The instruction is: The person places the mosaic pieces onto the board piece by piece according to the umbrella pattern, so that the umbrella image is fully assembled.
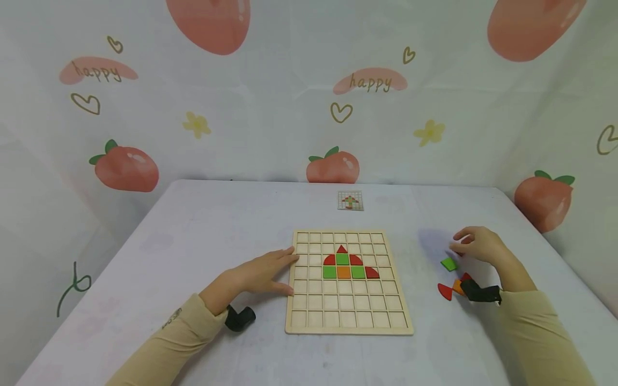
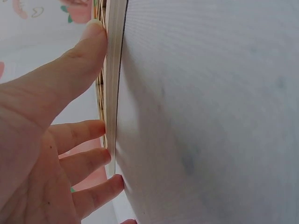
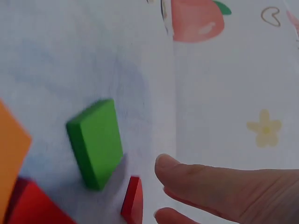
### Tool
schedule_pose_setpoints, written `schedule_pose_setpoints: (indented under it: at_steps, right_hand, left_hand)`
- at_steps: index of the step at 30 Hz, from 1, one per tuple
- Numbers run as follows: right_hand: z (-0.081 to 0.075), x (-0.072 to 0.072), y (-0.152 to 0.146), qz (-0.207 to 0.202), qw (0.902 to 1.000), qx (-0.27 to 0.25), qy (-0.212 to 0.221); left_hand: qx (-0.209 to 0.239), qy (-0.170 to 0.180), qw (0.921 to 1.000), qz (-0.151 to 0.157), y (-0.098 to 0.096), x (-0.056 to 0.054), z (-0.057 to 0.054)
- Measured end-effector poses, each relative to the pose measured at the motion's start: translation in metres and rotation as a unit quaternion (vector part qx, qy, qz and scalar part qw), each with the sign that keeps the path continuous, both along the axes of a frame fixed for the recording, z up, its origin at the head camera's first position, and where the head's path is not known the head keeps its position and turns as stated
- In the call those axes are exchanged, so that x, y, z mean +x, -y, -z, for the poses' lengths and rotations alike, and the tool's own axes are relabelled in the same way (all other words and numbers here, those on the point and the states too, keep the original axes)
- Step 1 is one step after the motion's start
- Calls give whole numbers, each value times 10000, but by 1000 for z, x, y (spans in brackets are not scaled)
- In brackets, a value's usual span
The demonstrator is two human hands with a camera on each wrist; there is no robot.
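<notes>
My left hand point(image 1: 260, 272) rests along the left edge of a wooden grid board point(image 1: 350, 320), its fingers extended. In the left wrist view the thumb point(image 2: 93, 35) touches the board's rim. On the board sit a red triangle point(image 1: 341, 249), red quarter-rounds point(image 1: 372, 272), green squares point(image 1: 342, 259) and an orange square point(image 1: 343, 272). Right of the board, my right hand point(image 1: 478, 245) hovers with its fingers loosely bent, just beyond a loose green square point(image 3: 100, 144). A red piece point(image 3: 134, 200) stands close to its fingertips, a small gap apart.
A small pattern card point(image 1: 350, 201) lies behind the board. Nearer me on the right are a loose red quarter-round point(image 1: 445, 291) and an orange piece point(image 1: 457, 287), partly hidden by the black wrist device point(image 1: 480, 292). A printed cloth hangs behind the white table.
</notes>
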State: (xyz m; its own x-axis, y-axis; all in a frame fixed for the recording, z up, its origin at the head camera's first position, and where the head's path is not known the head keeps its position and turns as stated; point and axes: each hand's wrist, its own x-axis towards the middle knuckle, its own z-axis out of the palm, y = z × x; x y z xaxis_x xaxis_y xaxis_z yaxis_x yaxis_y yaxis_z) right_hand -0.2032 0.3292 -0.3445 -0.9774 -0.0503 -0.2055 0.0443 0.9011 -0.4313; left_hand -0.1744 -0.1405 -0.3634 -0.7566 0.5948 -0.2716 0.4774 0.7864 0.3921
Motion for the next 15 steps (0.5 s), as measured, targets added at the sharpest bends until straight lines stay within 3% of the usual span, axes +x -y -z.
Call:
schedule_pose_setpoints:
  at_steps: [15]
  right_hand:
    - [11,-1,-17,235,9992,-12,332]
  left_hand:
    - [8,-21,10000,-4,1,-2,3]
